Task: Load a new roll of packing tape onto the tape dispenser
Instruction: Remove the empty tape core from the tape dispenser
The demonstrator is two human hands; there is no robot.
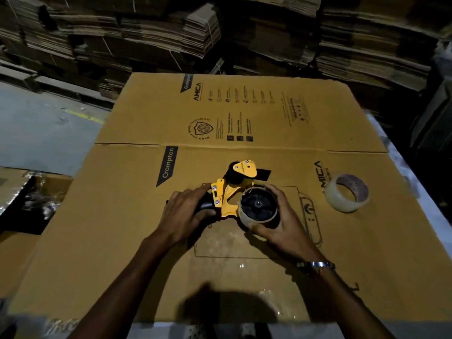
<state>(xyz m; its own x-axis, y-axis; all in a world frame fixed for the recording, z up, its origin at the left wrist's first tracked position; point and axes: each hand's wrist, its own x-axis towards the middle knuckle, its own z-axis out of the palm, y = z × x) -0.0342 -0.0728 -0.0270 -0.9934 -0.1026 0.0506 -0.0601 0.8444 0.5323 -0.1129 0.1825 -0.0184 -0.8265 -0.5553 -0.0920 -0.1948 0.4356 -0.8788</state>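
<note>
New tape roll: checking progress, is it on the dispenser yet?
Off. The new tape roll lies flat on the cardboard, right of the dispenser.

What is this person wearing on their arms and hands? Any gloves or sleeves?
No gloves: the left hand and right hand are both bare, and no sleeves show on the forearms. The only item worn is a silver metal wristwatch band on the right wrist.

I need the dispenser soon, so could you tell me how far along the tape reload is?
Early stage. Done: the tape dispenser lies on the flattened carton, steadied at its handle by the left hand. In hand: the right hand grips the old core on the hub, apparently to pull it off. Left: the new tape roll sits untouched to the right, not yet mounted or threaded.
</note>
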